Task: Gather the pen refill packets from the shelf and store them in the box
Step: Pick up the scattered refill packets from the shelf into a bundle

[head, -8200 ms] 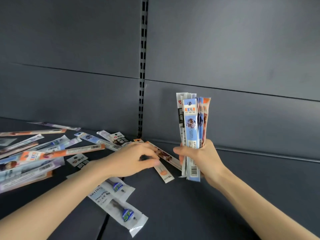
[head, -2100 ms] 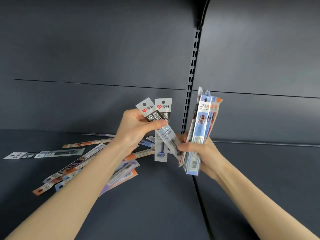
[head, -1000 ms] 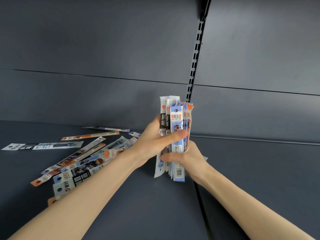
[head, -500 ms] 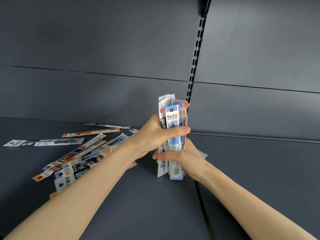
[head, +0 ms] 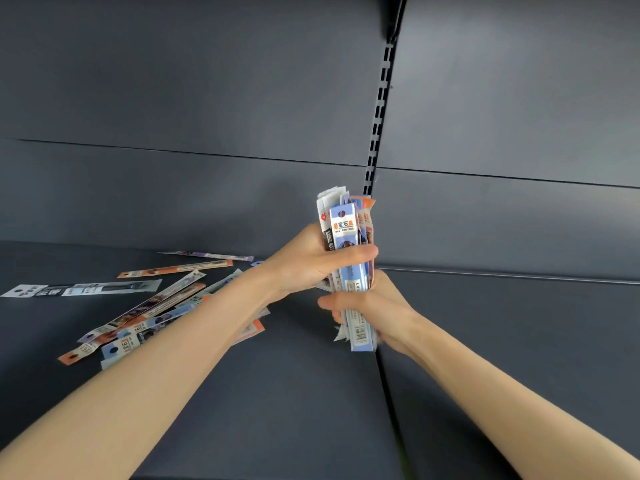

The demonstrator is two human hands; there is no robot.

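Two hands on one bundle, seen from the head camera. The left hand (head: 304, 261) grips the upper half of the gathered stack of pen refill packets (head: 346, 230), fingers curled round it and the thumb laid across the blue front packet. The right hand (head: 377, 306) clamps the lower half, fingers wrapped tight. The stack stands upright above the shelf (head: 277, 393), just in front of the slotted upright (head: 379, 109) on the back wall, with its bottom ends ragged and uneven below the right hand.

Over on the left, plenty of loose packets (head: 149, 306) lie fanned across the shelf, some tucked under the left forearm. A black-and-white one (head: 83, 289) sits apart at the far left, and an orange one (head: 176, 268) lies further back, by the wall. The box is nowhere in view.

My read: this is the squaring-up step, with the bundle being pressed together so it holds as one. The gathering looks roughly half done. The next move calls for the right hand to carry the stack alone, so the left can go back to the fan on the left. Thin, slick sleeves like these could slide out of the bottom if the squeeze eases.
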